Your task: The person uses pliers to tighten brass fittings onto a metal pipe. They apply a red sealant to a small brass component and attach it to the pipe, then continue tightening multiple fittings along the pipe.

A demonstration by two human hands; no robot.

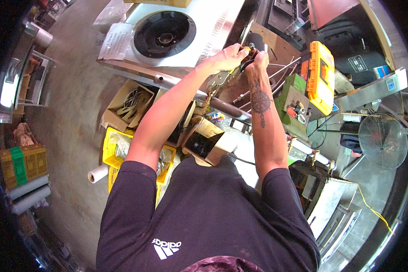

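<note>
Both my arms reach forward to the stove's right edge, and my hands meet close together. My left hand [231,57] is closed, its thumb and fingers pinched at a small yellow piece [248,48]. Beside it my right hand [258,61] is curled closed around something mostly hidden by the fingers. A dark cylinder [256,40] and a short metal rod stick out just beyond them. Below my left hand lies a flat metal piece [218,79], with brass fittings [208,99] under it along a metal pipe [233,109].
A steel stove [201,27] with a round black burner [164,34] stands ahead left. An orange-yellow toolbox [321,77] sits at right, near a green metal block [295,86]. Cardboard boxes [128,103] and a yellow crate [115,146] are below; a fan [383,140] stands far right.
</note>
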